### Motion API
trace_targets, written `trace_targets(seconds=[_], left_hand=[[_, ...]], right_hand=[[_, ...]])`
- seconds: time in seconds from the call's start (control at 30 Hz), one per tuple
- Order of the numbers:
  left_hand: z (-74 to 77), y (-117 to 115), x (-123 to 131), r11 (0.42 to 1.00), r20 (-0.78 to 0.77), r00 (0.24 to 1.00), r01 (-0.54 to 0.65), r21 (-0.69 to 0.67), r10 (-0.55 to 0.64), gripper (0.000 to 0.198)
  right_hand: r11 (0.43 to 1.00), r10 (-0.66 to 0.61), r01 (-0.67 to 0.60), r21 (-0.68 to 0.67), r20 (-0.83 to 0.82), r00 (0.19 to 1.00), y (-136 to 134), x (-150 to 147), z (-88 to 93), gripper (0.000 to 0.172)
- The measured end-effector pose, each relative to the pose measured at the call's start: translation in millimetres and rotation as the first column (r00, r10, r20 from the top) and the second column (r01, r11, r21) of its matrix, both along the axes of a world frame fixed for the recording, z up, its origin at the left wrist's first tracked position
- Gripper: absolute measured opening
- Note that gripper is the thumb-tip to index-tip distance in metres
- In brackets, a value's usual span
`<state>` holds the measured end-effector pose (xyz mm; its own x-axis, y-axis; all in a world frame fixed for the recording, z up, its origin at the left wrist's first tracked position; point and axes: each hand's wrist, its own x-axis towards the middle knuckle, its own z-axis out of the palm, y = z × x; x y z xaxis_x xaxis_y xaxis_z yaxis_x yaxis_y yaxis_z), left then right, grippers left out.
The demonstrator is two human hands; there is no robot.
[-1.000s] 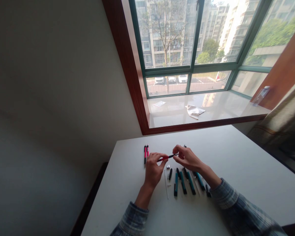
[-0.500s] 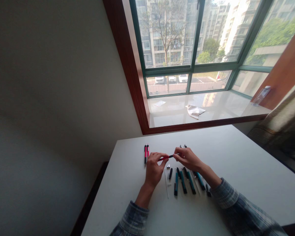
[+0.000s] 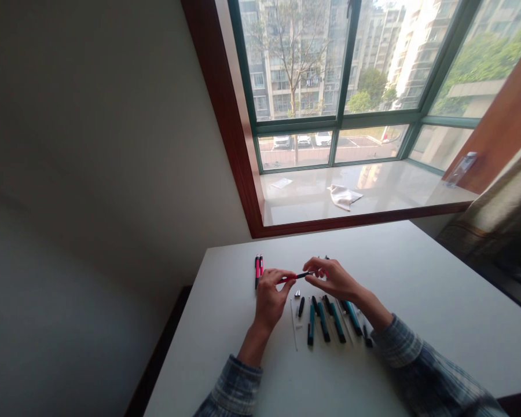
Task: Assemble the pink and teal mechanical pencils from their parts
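My left hand (image 3: 270,295) and my right hand (image 3: 333,279) hold one red and black pen (image 3: 296,277) between them, just above the white table (image 3: 417,301). The left fingers pinch its red end, the right fingers pinch its black end. Two red pens (image 3: 258,269) lie side by side to the left of my left hand. Below my hands lies a row of several teal and black pen barrels (image 3: 325,324), with a thin white refill (image 3: 293,324) and small dark parts beside them.
A wide window sill (image 3: 373,197) runs behind the table, with a crumpled white cloth (image 3: 344,197) and a small paper on it. A dark fabric object (image 3: 495,231) stands at the right. The wall closes in on the left.
The pen and both hands have barely shifted; my right fingers have moved a little along the black end.
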<state>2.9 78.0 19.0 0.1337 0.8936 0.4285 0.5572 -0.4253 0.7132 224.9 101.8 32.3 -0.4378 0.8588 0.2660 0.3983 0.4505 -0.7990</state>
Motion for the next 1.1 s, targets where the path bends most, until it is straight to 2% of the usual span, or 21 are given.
trace_targets(seconds=[0.07, 0.17, 0.23, 0.33, 0.43, 0.5, 0.6, 0.7, 0.83, 0.97, 1.1], left_hand=[[-0.1, 0, -1, 1.000, 0.031, 0.999, 0.013, -0.010, -0.013, 0.009], [-0.2, 0, -2, 0.998, 0.057, 0.997, 0.056, -0.003, -0.056, 0.011], [-0.5, 0, -2, 0.997, 0.054, 0.996, 0.076, 0.015, -0.077, 0.013], [-1.0, 1, -6, 0.997, 0.060, 0.998, 0.031, 0.072, -0.035, 0.021], [-0.2, 2, -12, 0.986, 0.109, 0.989, -0.109, 0.123, 0.096, 0.038], [1.0, 3, -17, 0.967, 0.163, 0.966, -0.220, 0.130, 0.198, 0.037], [2.8, 3, -23, 0.932, 0.237, 0.919, -0.347, 0.107, 0.315, 0.028], [4.2, 3, -27, 0.903, 0.280, 0.880, -0.420, 0.084, 0.383, 0.027], [6.4, 0, -29, 0.866, 0.310, 0.846, -0.487, 0.112, 0.435, 0.026], [7.8, 1, -37, 0.837, 0.362, 0.811, -0.532, 0.127, 0.460, 0.027], [9.6, 2, -47, 0.801, 0.419, 0.768, -0.582, 0.141, 0.485, 0.032]], right_hand=[[0.991, 0.083, -0.093, -0.091, -0.110, 0.990, 1, 6, 5.4, 0.031], [0.939, 0.214, -0.271, -0.210, -0.256, 0.943, 2, 13, 11.7, 0.034], [0.911, 0.245, -0.325, -0.254, -0.299, 0.922, 3, 15, 12.8, 0.035], [0.916, 0.197, -0.295, -0.271, -0.337, 0.921, 3, 12, 9.7, 0.037], [0.947, 0.089, -0.188, -0.260, -0.349, 0.933, 6, 4, 4.9, 0.039], [0.963, 0.026, -0.113, -0.246, -0.330, 0.944, 7, -6, 2.6, 0.038], [0.986, -0.042, 0.001, -0.166, -0.248, 0.968, 8, -26, 0.7, 0.032], [0.999, -0.041, 0.042, 0.028, -0.047, 0.998, 4, -50, -0.5, 0.022], [0.966, -0.002, -0.069, 0.249, 0.277, 0.961, -5, -79, -3.2, 0.017], [0.926, -0.004, -0.178, 0.332, 0.481, 0.877, -13, -101, -8.8, 0.018], [0.892, -0.008, -0.258, 0.372, 0.584, 0.812, -17, -117, -14.0, 0.012]])
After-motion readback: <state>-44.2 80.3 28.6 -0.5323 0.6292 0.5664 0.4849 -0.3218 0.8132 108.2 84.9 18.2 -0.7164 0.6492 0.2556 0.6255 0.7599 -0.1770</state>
